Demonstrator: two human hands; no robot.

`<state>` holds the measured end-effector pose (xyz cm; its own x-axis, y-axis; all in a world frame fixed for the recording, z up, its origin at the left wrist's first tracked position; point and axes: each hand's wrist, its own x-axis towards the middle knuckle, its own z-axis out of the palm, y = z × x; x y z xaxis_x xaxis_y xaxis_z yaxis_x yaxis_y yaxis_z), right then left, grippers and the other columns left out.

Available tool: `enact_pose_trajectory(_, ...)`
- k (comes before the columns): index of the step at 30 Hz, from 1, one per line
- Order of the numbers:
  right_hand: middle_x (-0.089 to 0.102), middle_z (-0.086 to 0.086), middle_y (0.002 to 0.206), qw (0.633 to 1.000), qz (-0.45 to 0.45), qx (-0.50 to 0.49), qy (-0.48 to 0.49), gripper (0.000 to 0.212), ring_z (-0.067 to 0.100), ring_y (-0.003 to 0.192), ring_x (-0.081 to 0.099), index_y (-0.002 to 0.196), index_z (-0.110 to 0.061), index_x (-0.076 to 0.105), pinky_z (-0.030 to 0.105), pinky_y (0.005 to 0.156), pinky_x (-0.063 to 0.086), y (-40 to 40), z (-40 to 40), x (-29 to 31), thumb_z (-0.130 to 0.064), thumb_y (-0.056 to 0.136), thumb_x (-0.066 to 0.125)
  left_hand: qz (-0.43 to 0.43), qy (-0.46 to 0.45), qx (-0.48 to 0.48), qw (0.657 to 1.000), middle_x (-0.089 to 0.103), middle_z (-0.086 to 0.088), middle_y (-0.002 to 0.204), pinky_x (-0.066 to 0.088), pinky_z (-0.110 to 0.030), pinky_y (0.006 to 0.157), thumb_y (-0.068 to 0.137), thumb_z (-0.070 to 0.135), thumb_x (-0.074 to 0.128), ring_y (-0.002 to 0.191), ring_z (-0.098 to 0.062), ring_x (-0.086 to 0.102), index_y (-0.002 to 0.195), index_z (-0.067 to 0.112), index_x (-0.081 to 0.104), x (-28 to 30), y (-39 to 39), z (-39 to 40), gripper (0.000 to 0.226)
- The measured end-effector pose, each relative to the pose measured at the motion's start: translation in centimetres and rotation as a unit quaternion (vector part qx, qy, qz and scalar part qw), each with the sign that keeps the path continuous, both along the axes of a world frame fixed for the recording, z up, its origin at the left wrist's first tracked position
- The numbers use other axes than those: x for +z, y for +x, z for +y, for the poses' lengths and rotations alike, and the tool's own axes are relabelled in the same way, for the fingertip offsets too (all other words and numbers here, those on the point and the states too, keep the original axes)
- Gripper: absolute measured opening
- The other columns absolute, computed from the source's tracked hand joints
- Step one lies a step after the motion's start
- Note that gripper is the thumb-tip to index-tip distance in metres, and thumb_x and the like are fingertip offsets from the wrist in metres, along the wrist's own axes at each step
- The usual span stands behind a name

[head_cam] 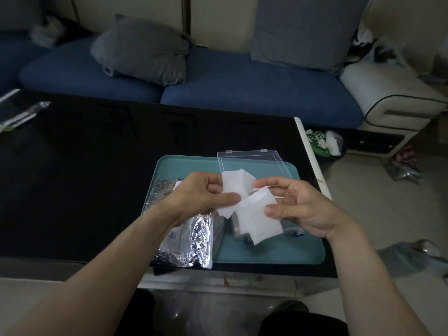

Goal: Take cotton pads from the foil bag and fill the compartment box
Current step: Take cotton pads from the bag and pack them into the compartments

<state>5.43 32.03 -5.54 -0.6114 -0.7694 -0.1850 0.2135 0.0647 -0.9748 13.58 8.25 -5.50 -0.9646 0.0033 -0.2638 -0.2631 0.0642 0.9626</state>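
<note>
- Left hand [202, 194]: grip pinching a small stack of white pads [236, 187], thumb across the front, fingers curled behind. Stack held above the tray [266, 253], its corners fanned out.
- Right hand [299, 206]: grip pinching a second bunch of pads [258, 219] between thumb and fingers; this bunch hangs lower, tilted, over the box.
- The two bunches touch where they overlap, between the hands.
- Box [240, 232]: clear, on the right half of the tray, mostly hidden behind the lower pads. Which compartments hold anything cannot be told. Its clear lid [252, 161] stands open on the far side, hinged back.
- Foil bag [186, 241]: crumpled, silver, lying on the left part of the tray under the left wrist, near end overhanging the tray's front edge. Not touched by either hand, as far as can be seen.
- Tray: teal, on a black glossy counter [97, 178], near its front right corner.
- Beyond the counter: blue sofa [242, 88] with grey cushions [143, 49].
</note>
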Motion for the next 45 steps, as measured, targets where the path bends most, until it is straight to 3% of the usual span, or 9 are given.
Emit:
enact_pose_trajectory(4,0.072,0.018,0.116,0.999,0.034,-0.016,0.028,0.055,0.03,0.109,0.07,0.121,-0.009,0.067,0.033,0.084,0.058,0.3,-0.5,-0.3,-0.004,0.07,0.086,-0.012,0.027,0.03,0.999,0.065,-0.017,0.084,0.04,-0.025,0.051,0.087,0.016,0.073,0.065,-0.021,0.056,0.107,-0.003,0.067,-0.2,-0.1,0.7,0.028)
enact_pose_trajectory(9,0.074,0.01,0.115,0.995,0.084,-0.047,0.023,0.05,0.028,0.109,0.069,0.117,-0.011,0.069,0.037,0.091,0.057,0.4,-1.4,-0.4,-0.006,0.07,0.082,-0.062,0.212,0.007,0.975,0.073,-0.009,0.095,0.055,-0.025,0.063,0.091,0.009,0.062,0.082,-0.017,0.07,0.114,-0.002,0.064,0.0,-0.2,1.6,0.025)
enact_pose_trajectory(17,0.066,0.006,0.129,0.995,0.088,-0.041,0.009,0.061,0.029,0.112,0.066,0.131,-0.017,0.062,0.039,0.094,0.055,0.2,-0.4,0.3,-0.008,0.074,0.082,-0.075,0.178,-0.013,0.981,0.066,-0.018,0.103,0.06,-0.034,0.07,0.087,-0.004,0.062,0.092,-0.028,0.065,0.11,0.0,0.064,-0.2,0.0,0.9,0.023)
enact_pose_trajectory(24,0.069,0.007,0.125,0.996,0.085,-0.008,0.037,0.054,0.036,0.108,0.065,0.126,-0.022,0.069,0.043,0.097,0.056,0.6,-1.1,-0.1,-0.011,0.076,0.084,-0.12,0.287,-0.069,0.948,0.071,-0.011,0.101,0.06,-0.03,0.063,0.083,0.005,0.064,0.086,-0.023,0.07,0.117,0.007,0.063,-0.1,0.2,0.9,0.034)
enact_pose_trajectory(28,0.072,0.008,0.119,0.993,0.068,-0.099,-0.006,0.056,0.024,0.103,0.07,0.113,-0.022,0.076,0.033,0.085,0.06,0.0,-0.4,0.2,-0.028,0.061,0.095,-0.112,0.233,-0.04,0.965,0.068,-0.02,0.086,0.05,-0.026,0.049,0.099,0.004,0.048,0.063,-0.025,0.064,0.12,-0.005,0.054,-0.2,-0.2,0.8,0.024)
enact_pose_trajectory(31,0.074,0.006,0.112,0.988,0.027,-0.144,-0.052,0.056,0.019,0.096,0.071,0.115,-0.015,0.073,0.025,0.076,0.059,-0.5,0.5,0.6,-0.016,0.061,0.089,-0.1,0.214,0.0,0.972,0.069,-0.021,0.087,0.051,-0.025,0.051,0.104,0.007,0.042,0.065,-0.025,0.065,0.121,-0.009,0.054,-0.4,-0.4,0.7,0.026)
enact_pose_trajectory(35,0.072,0.009,0.118,1.0,0.01,-0.024,-0.011,0.052,0.026,0.106,0.07,0.122,-0.01,0.069,0.033,0.084,0.059,0.7,-0.1,1.1,0.001,0.072,0.076,-0.08,0.222,0.065,0.969,0.069,-0.014,0.086,0.056,-0.025,0.055,0.105,0.019,0.044,0.069,-0.02,0.068,0.111,-0.006,0.058,-0.1,-0.5,1.7,0.03)
enact_pose_trajectory(39,0.071,-0.001,0.12,0.985,0.131,0.044,0.101,0.057,0.02,0.104,0.068,0.129,-0.022,0.067,0.034,0.095,0.055,1.7,-2.1,0.3,-0.009,0.077,0.085,-0.095,0.223,0.043,0.969,0.069,-0.013,0.099,0.056,-0.033,0.073,0.103,0.037,0.046,0.088,-0.025,0.066,0.121,-0.002,0.06,0.2,-0.6,2.0,0.045)
enact_pose_trajectory(45,0.07,0.015,0.104,0.982,0.149,-0.03,0.114,0.055,0.019,0.073,0.055,0.122,-0.031,0.07,0.043,0.083,0.055,1.4,-1.6,0.6,-0.01,0.075,0.088,-0.08,0.127,0.067,0.986,0.07,-0.009,0.092,0.054,-0.03,0.063,0.099,0.01,0.054,0.077,-0.02,0.065,0.109,0.003,0.062,-0.7,-0.6,1.3,0.014)
